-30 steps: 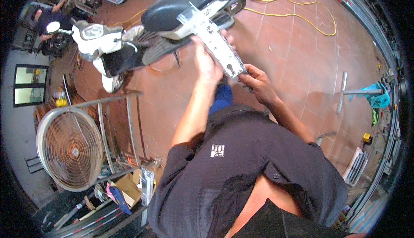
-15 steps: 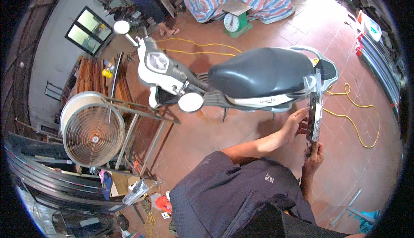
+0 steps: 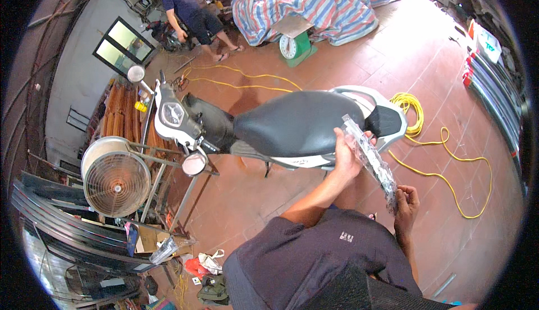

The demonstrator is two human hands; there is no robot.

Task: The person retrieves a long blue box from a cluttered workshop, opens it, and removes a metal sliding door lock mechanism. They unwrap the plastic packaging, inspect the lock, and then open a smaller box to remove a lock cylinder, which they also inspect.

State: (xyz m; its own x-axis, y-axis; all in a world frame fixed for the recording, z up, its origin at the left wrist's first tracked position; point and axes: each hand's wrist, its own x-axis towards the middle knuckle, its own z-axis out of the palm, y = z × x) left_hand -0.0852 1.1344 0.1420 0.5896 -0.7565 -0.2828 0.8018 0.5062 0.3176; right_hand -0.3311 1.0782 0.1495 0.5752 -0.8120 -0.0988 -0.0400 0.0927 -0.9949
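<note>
A long, narrow package in crinkled clear plastic (image 3: 370, 158) is held between my hands, slanting from upper left to lower right. Shiny, greyish parts show through the wrap, though their kind cannot be made out. My left hand (image 3: 347, 154) grips the upper part, thumb along one side and fingertips round the far side. At the lower end, my right hand (image 3: 406, 204) pinches the plastic between thumb and fingers. Beyond the package stands a white scooter (image 3: 258, 153) with a black seat (image 3: 297, 122); the package's top end overlaps the seat's rear in view.
A yellow cable (image 3: 412, 113) lies coiled behind the scooter and trails over the tiled floor. At left stands a round fan (image 3: 117, 189) by a metal frame. Beyond are a green scale (image 3: 300, 47), a striped tarp (image 3: 320, 7) and a person (image 3: 193, 9). Long bars (image 3: 491, 99) lie at right.
The package has turned from nearly upright to a slant, its top swinging left. My left hand has moved up and left with it. The person at the back has turned and stretched out an arm.
</note>
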